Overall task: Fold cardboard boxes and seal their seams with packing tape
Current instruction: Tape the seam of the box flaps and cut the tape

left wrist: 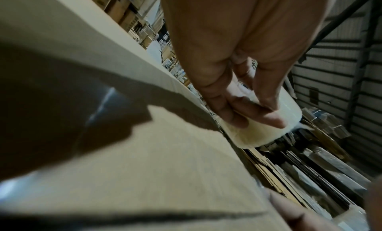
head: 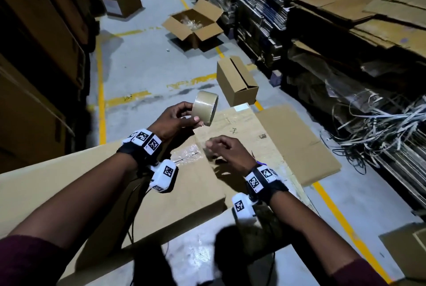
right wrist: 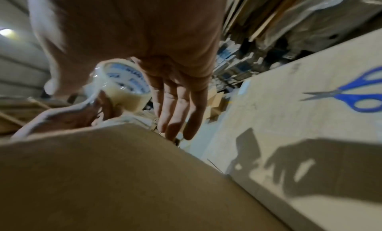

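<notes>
A: Why is the tape roll (head: 205, 108) up in the air?

B: The left hand (head: 175, 122) has its grip clamped on the roll, thumb on the outer wrap, likely hunting the loose end. It sits above the far edge of the cardboard box (head: 129, 184).

A: And the other grip?

B: The right hand (head: 227, 154) is released, fingers loose, hovering just right of the roll, over the taped seam (head: 186, 154).

A: Any room to pull?

B: Open box top below both grips; scissors (right wrist: 351, 94) lie well right on flat cardboard.
</notes>
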Demonstrator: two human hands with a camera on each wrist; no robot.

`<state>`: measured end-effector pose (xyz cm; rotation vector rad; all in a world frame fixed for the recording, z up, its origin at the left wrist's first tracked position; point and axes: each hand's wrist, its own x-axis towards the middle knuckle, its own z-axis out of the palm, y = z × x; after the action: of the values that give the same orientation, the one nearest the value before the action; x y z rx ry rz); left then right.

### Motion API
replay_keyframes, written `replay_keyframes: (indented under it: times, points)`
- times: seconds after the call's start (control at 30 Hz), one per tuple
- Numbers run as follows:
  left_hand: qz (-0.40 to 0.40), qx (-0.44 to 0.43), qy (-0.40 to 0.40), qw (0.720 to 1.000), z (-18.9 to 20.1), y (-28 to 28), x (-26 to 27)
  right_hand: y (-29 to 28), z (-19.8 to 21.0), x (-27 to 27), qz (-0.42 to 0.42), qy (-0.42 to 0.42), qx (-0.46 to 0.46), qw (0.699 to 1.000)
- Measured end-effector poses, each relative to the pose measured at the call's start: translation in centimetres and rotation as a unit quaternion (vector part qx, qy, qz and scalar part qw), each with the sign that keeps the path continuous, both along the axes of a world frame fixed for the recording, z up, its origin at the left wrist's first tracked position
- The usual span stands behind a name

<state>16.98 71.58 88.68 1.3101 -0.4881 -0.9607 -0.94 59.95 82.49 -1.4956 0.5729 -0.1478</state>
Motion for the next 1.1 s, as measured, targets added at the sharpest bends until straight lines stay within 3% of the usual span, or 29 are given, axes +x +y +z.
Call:
replay_keyframes:
  times: [0.1, 0.3, 0.47, 0.63, 0.7, 0.8, 0.87, 0.97, 1.1]
  points:
    - [-0.003, -0.001, -0.013, 1.000, 0.6, 0.9, -0.5, 1.6, 0.5, 1.2, -0.004, 0.008, -0.048, 0.999]
    - [-0.029, 0.017, -0.058, 0.998, 0.7, 1.0, -0.6, 2.1, 0.3, 1.0, -0.029, -0.011, 0.053, 0.998]
    - [-0.050, 0.029, -0.104, 0.993, 0.5, 0.8, -0.8, 2.7, -0.7, 1.5, -0.046, 0.016, -0.045, 0.998]
    - [-0.070, 0.029, -0.116, 0.990, 0.0, 0.6, -0.8, 3.5, -1.7, 0.9, 0.034, 0.158, -0.149, 0.976]
    - [-0.078, 0.028, -0.116, 0.990, 0.0, 0.6, -0.8, 3.4, -1.8, 0.7, 0.020, 0.184, -0.168, 0.968]
    - [-0.079, 0.030, -0.125, 0.989, -0.2, 0.7, -0.8, 3.5, 0.2, 0.2, -0.030, 0.085, -0.114, 0.989]
    - [-0.072, 0.025, -0.128, 0.989, -0.2, 0.8, -0.8, 4.2, 2.0, -0.4, -0.004, 0.044, -0.080, 0.996]
    - [-0.070, 0.019, -0.119, 0.990, 0.1, 1.0, -0.8, 5.8, 2.2, -1.4, 0.047, 0.059, -0.059, 0.995]
    - [-0.104, 0.043, -0.146, 0.983, 1.0, 1.2, -0.8, 5.6, 2.8, -2.6, 0.073, 0.167, -0.071, 0.981]
